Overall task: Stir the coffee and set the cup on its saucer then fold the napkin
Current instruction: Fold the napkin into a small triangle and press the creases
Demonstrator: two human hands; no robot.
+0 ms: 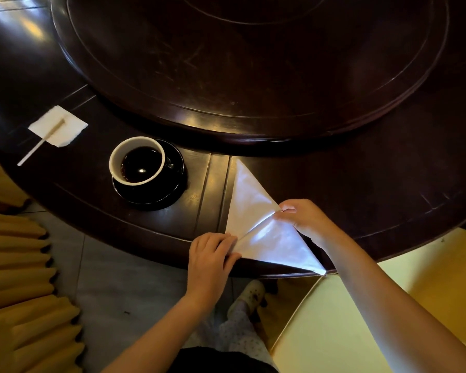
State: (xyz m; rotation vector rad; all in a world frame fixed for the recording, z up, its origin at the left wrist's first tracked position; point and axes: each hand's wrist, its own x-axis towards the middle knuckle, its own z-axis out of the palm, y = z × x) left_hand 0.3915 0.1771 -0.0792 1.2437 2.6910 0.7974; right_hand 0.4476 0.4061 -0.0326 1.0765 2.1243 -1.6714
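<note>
Fold step in hand, judging from the layout; stir and saucer steps look done. Cup (136,160) of dark coffee seated upright on black saucer (170,195), slightly left of the saucer's middle, handle not clearly visible. Stir stick (42,141) parked on a small white tissue (58,126) at far left, well apart from the cup, untouched by either hand.

Napkin (256,227) flat on dark table (361,184) near the front rim, right of the saucer and apart from it; white, in a triangle-like shape, one tip towards the raised turntable (253,63), the other tip reaching the table edge by the yellow chair seat (388,305); a crease across the middle from one hand to the other.

Left hand (210,254) curled onto the near-left end of the crease, fingers on top, thumb along the lower edge, gripping the napkin corner. Right hand (304,219) pinching the far-right end of the crease between thumb and fingertips; wrist over the right half of the napkin.

Probably mid-fold along that crease; which half goes over which, cannot tell. Next move, as a guess: lift one tip, bring it over onto the other, line up edges, press the crease flat; needs one end pinned so the sheet does not slide on the glossy wood; needs care with the tip at the rim; no sweep towards the full cup.
</note>
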